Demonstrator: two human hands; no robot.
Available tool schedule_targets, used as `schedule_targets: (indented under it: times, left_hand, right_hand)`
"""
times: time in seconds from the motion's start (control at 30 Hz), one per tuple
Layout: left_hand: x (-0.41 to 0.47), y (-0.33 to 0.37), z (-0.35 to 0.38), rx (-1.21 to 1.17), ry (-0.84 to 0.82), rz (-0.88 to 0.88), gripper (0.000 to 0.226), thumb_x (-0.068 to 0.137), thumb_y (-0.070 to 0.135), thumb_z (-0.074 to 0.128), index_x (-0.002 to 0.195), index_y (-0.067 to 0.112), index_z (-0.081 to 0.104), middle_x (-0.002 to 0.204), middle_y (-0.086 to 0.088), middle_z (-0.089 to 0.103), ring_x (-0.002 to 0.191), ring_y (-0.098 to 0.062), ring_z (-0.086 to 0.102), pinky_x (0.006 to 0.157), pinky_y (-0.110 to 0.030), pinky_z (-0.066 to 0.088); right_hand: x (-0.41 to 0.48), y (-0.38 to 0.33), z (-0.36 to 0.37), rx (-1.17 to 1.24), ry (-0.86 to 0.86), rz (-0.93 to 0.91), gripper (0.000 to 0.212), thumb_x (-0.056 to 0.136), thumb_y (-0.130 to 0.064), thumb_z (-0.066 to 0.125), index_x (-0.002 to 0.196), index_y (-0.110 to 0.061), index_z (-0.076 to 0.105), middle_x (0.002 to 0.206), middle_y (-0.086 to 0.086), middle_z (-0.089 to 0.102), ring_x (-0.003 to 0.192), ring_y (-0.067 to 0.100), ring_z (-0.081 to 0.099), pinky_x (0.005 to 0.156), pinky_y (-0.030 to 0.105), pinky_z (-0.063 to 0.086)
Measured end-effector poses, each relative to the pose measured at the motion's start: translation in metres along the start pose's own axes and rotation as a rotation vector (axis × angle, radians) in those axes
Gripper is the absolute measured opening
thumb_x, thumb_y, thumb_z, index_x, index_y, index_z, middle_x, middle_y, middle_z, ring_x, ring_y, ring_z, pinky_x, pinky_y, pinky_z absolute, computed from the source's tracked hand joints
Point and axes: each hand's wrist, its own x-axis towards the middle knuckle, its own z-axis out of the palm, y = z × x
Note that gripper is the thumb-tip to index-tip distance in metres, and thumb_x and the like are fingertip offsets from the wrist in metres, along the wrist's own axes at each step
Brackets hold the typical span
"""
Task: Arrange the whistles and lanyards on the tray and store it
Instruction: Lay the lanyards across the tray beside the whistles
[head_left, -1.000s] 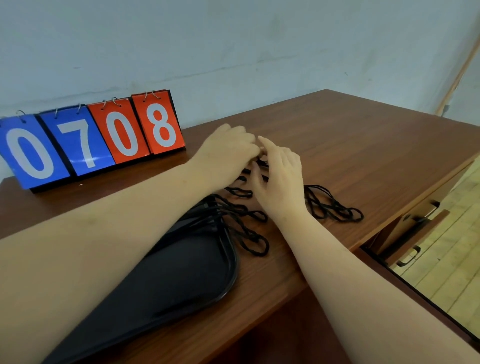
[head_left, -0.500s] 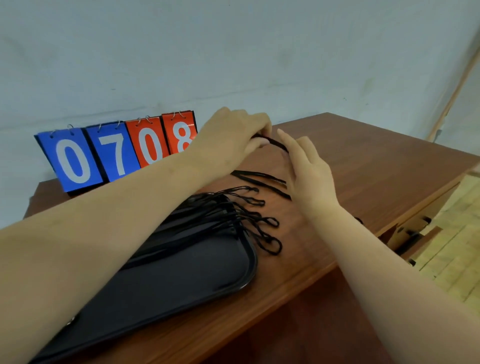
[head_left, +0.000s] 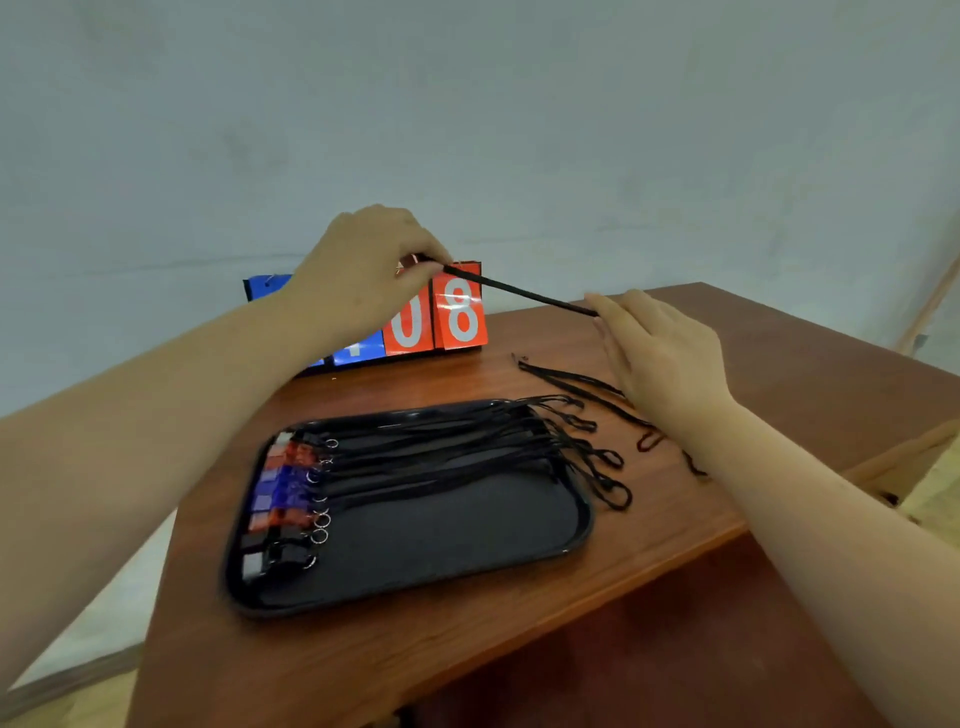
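Observation:
A black tray (head_left: 519, 540) lies on the brown desk. Several whistles (head_left: 283, 499), red, blue and black, line its left side, and their black lanyards (head_left: 467, 441) run right, with loops hanging over the tray's right rim. My left hand (head_left: 363, 270) is raised above the desk, pinching one end of a black lanyard (head_left: 519, 291) pulled taut. My right hand (head_left: 660, 358) holds that lanyard's other end with fingers mostly straight. Another loose lanyard (head_left: 576, 384) lies on the desk below my right hand.
A flip scoreboard (head_left: 441, 317) with blue and red number cards stands at the desk's back edge against the pale wall. The desk's right edge drops to an open drawer (head_left: 898, 457) and wooden floor.
My left hand rose and pulled left, stretching a lanyard taut between both hands. The view tilted up, so the whistles on the tray's left side came into sight.

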Motion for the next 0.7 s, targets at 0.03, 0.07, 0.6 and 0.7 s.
schedule_targets:
  times: [0.03, 0.07, 0.6, 0.7]
  left_hand:
    - [-0.009, -0.007, -0.007, -0.007, 0.011, -0.027, 0.022, 0.099, 0.024, 0.057, 0.113, 0.019, 0.073, 0.105, 0.0, 0.067, 0.099, -0.018, 0.058, 0.093, -0.04, 0.044]
    - [-0.019, -0.014, -0.013, -0.018, 0.019, -0.062, 0.021, 0.099, 0.023, 0.057, 0.113, 0.019, 0.073, 0.103, 0.003, 0.065, 0.097, -0.015, 0.057, 0.091, -0.035, 0.043]
    - [-0.169, -0.052, -0.003, -0.341, 0.055, -0.492, 0.018, 0.094, 0.016, 0.063, 0.101, 0.029, 0.073, 0.102, 0.014, 0.066, 0.09, 0.014, 0.056, 0.08, -0.007, 0.042]
    - [-0.191, -0.046, 0.018, -0.404, 0.146, -0.61, 0.013, 0.094, 0.02, 0.065, 0.1, 0.029, 0.071, 0.101, 0.012, 0.067, 0.089, 0.01, 0.059, 0.077, 0.0, 0.041]
  right_hand:
    - [0.003, -0.004, -0.001, -0.006, 0.002, 0.0, 0.031, 0.095, -0.01, 0.062, 0.125, -0.007, 0.065, 0.088, 0.007, 0.063, 0.064, 0.026, 0.058, 0.041, 0.031, 0.04]
    - [0.006, -0.009, 0.0, -0.008, 0.0, 0.0, 0.035, 0.091, -0.007, 0.065, 0.126, -0.007, 0.064, 0.089, 0.007, 0.062, 0.062, 0.026, 0.057, 0.04, 0.029, 0.037]
    - [-0.02, -0.076, 0.004, 0.141, -0.216, -0.017, 0.037, 0.101, -0.024, 0.042, 0.127, -0.01, 0.064, 0.083, 0.006, 0.062, 0.059, 0.028, 0.056, 0.05, 0.022, 0.021]
    - [-0.039, -0.077, 0.009, 0.185, -0.228, 0.079, 0.039, 0.101, -0.027, 0.038, 0.123, -0.01, 0.066, 0.087, 0.007, 0.063, 0.061, 0.029, 0.058, 0.051, 0.023, 0.023]
